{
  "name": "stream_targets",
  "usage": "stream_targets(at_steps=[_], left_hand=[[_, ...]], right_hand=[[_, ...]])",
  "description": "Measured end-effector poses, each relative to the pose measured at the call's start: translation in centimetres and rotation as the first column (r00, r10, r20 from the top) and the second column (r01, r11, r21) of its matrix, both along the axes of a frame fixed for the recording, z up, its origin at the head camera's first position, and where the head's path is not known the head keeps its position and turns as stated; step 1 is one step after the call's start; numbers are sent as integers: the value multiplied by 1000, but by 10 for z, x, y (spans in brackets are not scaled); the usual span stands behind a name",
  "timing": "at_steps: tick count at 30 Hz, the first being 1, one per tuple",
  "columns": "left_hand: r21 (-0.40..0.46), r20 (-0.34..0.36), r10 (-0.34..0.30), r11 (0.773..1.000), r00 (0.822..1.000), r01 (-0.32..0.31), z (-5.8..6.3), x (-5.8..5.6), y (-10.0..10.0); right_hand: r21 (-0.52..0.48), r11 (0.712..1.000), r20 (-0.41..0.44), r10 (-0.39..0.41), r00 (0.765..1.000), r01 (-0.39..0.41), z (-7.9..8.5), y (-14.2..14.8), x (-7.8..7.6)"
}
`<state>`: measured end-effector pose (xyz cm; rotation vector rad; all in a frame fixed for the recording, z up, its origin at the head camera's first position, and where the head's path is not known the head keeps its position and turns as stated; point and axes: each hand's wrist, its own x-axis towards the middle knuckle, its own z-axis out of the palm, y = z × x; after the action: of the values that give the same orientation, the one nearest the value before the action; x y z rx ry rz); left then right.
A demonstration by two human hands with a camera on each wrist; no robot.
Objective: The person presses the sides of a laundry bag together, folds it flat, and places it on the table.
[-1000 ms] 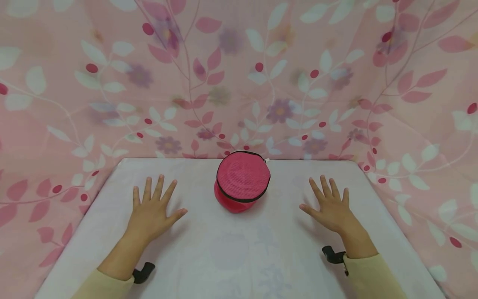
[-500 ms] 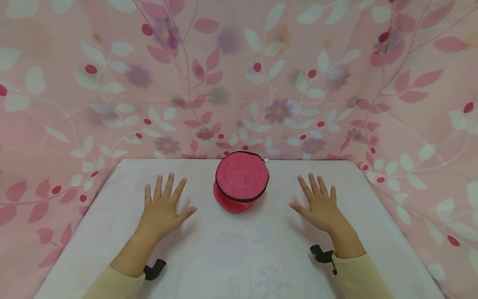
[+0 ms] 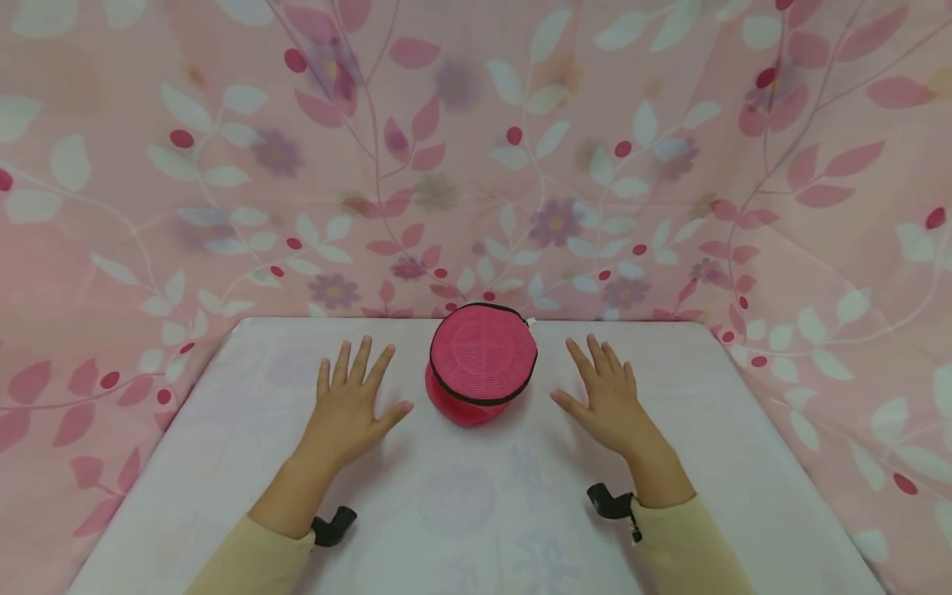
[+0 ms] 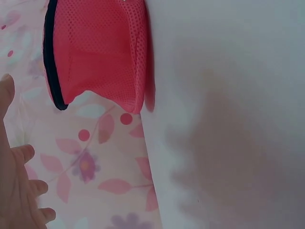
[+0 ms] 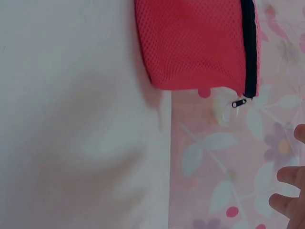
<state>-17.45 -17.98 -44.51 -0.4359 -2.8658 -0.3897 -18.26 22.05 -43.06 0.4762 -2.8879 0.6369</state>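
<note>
A round pink mesh pouch (image 3: 482, 364) with a black zip band stands near the back middle of the white table (image 3: 476, 512). My left hand (image 3: 353, 406) lies just left of it with fingers spread, palm down, holding nothing. My right hand (image 3: 604, 398) lies just right of it, also spread and empty. Neither hand touches the pouch. The left wrist view shows the pouch (image 4: 97, 52) and my fingertips (image 4: 21, 191). The right wrist view shows the pouch (image 5: 195, 43), its small zip pull (image 5: 238, 102) and my fingertips (image 5: 288, 191).
Pink cloth printed with leaves and flowers (image 3: 476, 149) hangs behind the table and down both sides. The table's back edge (image 3: 297, 321) runs just behind the pouch. A black wrist mount (image 3: 333, 525) sits on each forearm.
Both hands have slid forward and inward over the table, closing in on the pouch from either side. The pouch has not moved.
</note>
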Motion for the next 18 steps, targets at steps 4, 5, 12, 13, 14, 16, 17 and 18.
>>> stream_targets(at_steps=[4, 5, 12, 13, 14, 16, 17, 18], left_hand=[[31, -33, -19, 999, 999, 20, 1, -4, 8], [39, -40, -23, 999, 999, 25, 1, -6, 10], [91, -48, -47, 995, 998, 51, -2, -14, 24], [98, -50, -53, 994, 997, 58, -2, -15, 26], [108, -54, -60, 992, 997, 66, -3, -17, 28], [134, -65, -77, 987, 995, 85, -5, -20, 33], [146, -72, -84, 985, 994, 94, -6, -21, 35], [161, -80, -91, 981, 993, 103, -7, -22, 37]], right_hand=[[-40, 999, -21, 19, 1000, -20, -1, -12, -3], [-49, 999, -24, 23, 999, -25, 0, -15, -4], [-111, 992, -17, 54, 998, -55, 0, -31, -9], [-126, 990, -16, 58, 998, -59, 0, -33, -10], [-139, 988, -15, 60, 998, -62, 0, -35, -12], [-171, 983, -15, 68, 998, -70, -1, -38, -14], [-185, 980, -16, 73, 997, -74, -2, -40, -15], [-198, 977, -12, 76, 997, -77, -2, -42, -15]])
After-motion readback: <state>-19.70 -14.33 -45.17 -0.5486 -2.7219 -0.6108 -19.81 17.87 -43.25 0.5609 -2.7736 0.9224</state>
